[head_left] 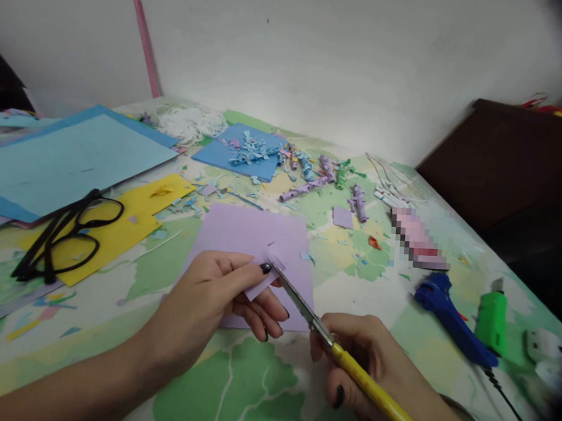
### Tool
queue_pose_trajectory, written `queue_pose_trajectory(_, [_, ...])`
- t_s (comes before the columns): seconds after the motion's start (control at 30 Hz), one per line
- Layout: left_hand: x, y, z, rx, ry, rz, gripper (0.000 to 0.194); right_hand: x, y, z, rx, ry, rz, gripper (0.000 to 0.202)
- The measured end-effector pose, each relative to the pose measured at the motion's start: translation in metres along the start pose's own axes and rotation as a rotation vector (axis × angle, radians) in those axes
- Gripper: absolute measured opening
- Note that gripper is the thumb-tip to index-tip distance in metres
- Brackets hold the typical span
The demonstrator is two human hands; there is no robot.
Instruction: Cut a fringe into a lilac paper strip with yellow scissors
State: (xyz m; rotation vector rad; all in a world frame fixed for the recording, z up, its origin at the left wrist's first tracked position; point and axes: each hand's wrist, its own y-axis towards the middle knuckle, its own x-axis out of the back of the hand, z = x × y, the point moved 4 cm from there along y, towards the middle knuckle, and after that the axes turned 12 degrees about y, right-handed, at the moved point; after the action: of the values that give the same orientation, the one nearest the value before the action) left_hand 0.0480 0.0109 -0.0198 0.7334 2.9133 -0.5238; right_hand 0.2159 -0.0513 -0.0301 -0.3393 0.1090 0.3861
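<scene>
A small piece of lilac paper (257,288) is pinched between the thumb and fingers of my left hand (231,290). My right hand (362,361) grips a pair of yellow-handled scissors (325,334). Their metal blades reach up to the paper beside my left thumb; whether they are parted is hard to make out. Beneath both lies a larger lilac sheet (256,228), flat on the patterned tablecloth (232,385). A small lilac square (342,217) rests farther off to the right.
Black glasses (72,242) lie on yellow paper (132,227) at left, near blue sheets (74,160). Rolled paper pieces (328,169) and scraps cover the back. At right are a blurred-out pink phone-like object (417,238), a blue glue gun (450,319) and a green cutter (492,319).
</scene>
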Motion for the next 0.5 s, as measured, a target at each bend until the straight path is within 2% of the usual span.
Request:
queue_pose_trajectory(0.3, [-0.0002,0.0003,-0.0007,0.009,0.037,0.008,0.028,0.0031,-0.0033,-0.0059,0.061,0.034,0.013,0.049])
queue_pose_trajectory(0.5, [0.0,-0.0008,-0.001,0.004,0.039,0.01,0.028,0.0011,-0.0025,-0.0018,0.022,0.015,0.007,0.048])
